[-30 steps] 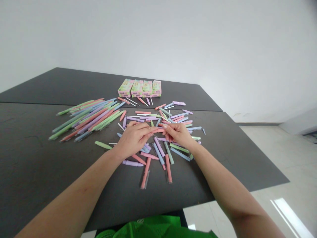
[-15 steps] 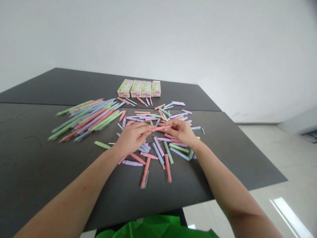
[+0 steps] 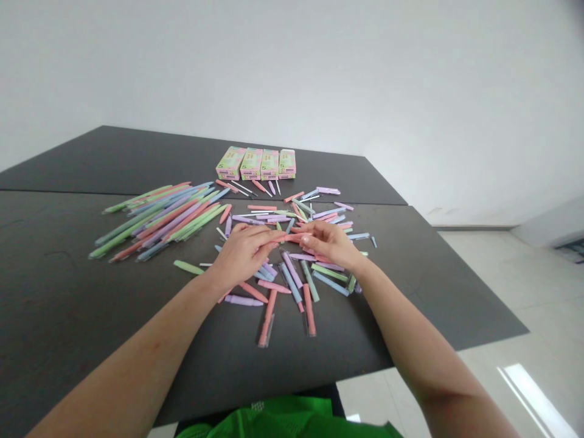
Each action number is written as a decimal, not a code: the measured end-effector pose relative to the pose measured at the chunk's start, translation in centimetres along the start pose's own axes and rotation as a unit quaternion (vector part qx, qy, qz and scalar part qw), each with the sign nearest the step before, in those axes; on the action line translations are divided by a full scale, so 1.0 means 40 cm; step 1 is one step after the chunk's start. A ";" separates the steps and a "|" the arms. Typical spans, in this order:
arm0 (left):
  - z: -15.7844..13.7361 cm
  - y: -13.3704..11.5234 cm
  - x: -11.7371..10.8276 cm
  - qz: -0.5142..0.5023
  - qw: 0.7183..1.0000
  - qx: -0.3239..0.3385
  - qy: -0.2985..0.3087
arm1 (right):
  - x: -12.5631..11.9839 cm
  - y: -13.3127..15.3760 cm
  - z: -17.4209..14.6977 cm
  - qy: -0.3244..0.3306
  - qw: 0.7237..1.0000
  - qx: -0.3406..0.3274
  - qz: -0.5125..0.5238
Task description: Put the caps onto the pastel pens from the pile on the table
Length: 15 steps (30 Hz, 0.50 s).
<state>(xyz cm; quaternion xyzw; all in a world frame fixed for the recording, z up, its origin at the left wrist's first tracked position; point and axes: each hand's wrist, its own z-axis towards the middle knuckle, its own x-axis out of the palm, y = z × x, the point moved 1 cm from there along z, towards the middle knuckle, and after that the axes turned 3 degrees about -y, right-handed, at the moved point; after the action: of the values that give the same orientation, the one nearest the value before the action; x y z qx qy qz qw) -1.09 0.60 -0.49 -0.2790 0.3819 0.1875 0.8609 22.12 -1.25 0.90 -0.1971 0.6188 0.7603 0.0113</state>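
Note:
Between my hands, over the middle of the scattered parts, is a coral-pink pen barrel [image 3: 294, 238]. My left hand [image 3: 243, 250] pinches its left end with thumb and fingers. At the other end, my right hand [image 3: 333, 244] is closed on it, with the thumb bent over the near side. Fingers cover both tips of the barrel. Around and beneath lie loose pen parts, among them a purple barrel [image 3: 292, 269], a blue barrel [image 3: 291, 281] and a green barrel [image 3: 310, 281]. Two pink pieces with clear caps [image 3: 267, 322] point toward me.
A heap of long pastel pens [image 3: 159, 222] lies to the left. Several pink-and-green boxes [image 3: 251, 163] stand in a row at the back, with thin white refills [image 3: 241, 188] before them. The dark table [image 3: 456, 292] has its right edge beyond my right arm.
My right thumb and fingers have shifted slightly on the pink barrel. The left hand and the surrounding parts look the same.

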 end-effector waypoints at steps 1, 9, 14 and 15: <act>0.001 0.000 -0.001 -0.002 1.000 -0.002 0.000 | -0.002 0.001 -0.001 -0.003 1.000 -0.017 0.000; -0.001 0.000 0.002 0.005 1.000 0.005 -0.012 | 0.004 0.000 0.000 -0.043 0.998 -0.003 -0.035; -0.003 0.001 0.005 0.016 1.000 0.012 -0.014 | 0.014 0.002 0.002 -0.015 0.996 0.033 -0.077; -0.004 0.001 0.005 0.017 1.000 0.012 -0.013 | 0.015 0.001 0.002 -0.012 0.996 0.045 -0.076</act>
<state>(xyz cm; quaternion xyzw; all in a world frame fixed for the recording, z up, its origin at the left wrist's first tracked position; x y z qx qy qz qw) -1.06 0.57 -0.74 -0.2598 0.3772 0.2017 0.8658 21.52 -1.31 0.76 -0.2333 0.6358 0.7308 0.0852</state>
